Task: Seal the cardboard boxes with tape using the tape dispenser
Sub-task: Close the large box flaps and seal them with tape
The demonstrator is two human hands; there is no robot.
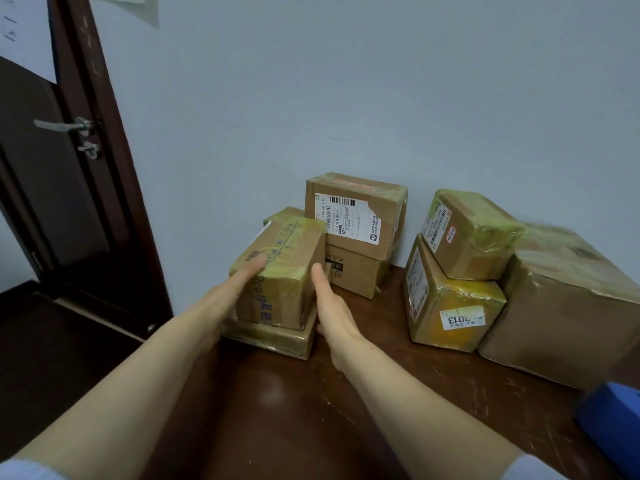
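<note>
The small cardboard box [280,271] between the two hands is brown and wrapped over its top and edges in glossy yellowish tape. Blue print runs down its near side, too blurred to read. It rests on a flat box [273,337], also taped, near the left end of the dark wooden surface [381,393].

The left hand [239,285] lies flat against the box's left side with straight fingers. The right hand [332,306] is also released, fingers straight along the right side; whether it touches cannot be told.

Just behind, a labelled box [353,216] with reddish tape on top carries a white shipping label with a barcode and "L714 00 015". It sits on a plain box [349,271].

To the right, a tilted box [467,233] with a side label leans on a yellow-taped box [450,306] whose sticker reads "3013", upside down. A large box [568,299] stands beside them.

A blue object [609,420] shows at the lower right edge. A dark door [52,202] with a metal handle [62,125] stands at left, beside the pale wall [346,81].
</note>
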